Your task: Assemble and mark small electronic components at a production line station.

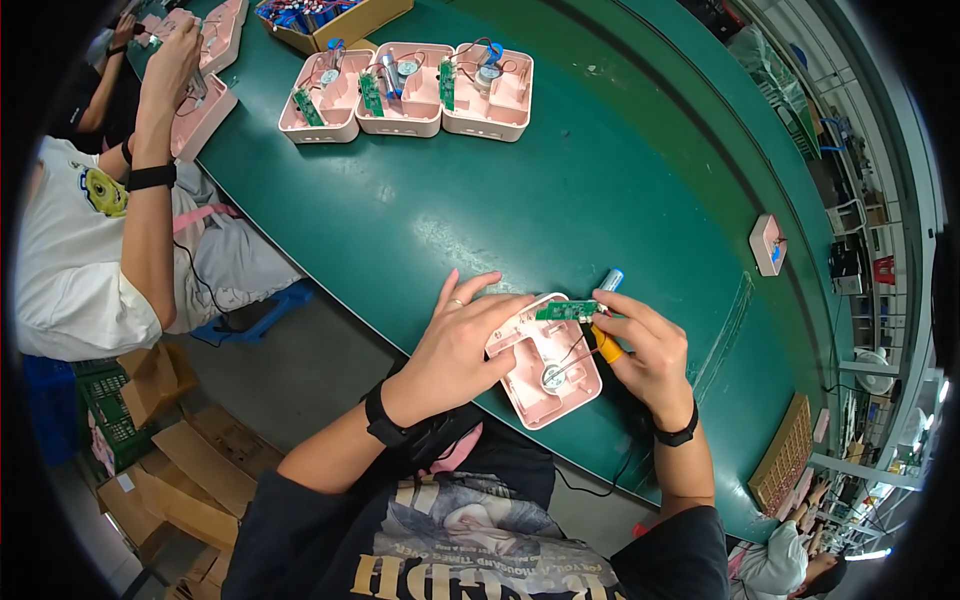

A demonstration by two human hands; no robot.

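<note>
A pale pink plastic case [562, 408], open side up, lies near the table's front edge. My left hand [455, 350] grips its left wall with thumb and index finger; the other fingers are stretched out. With its fingertips, my right hand [650, 350] pinches the end of a green circuit board [566, 311] over the case's far edge. Wires run inside the case to a round silver part [553, 377]. Just beyond my right fingertips is a blue cylindrical cell [610, 281]. Something yellow [607, 346] shows under my right fingers; its kind is unclear.
Three similar cases [405, 122] with boards and wires stand across the green table [560, 200]. Behind them is a cardboard box [370, 22] of blue parts. A co-worker [90, 250] handles pink cases at left. A small pink piece [768, 245] and a brown tray [782, 455] lie right.
</note>
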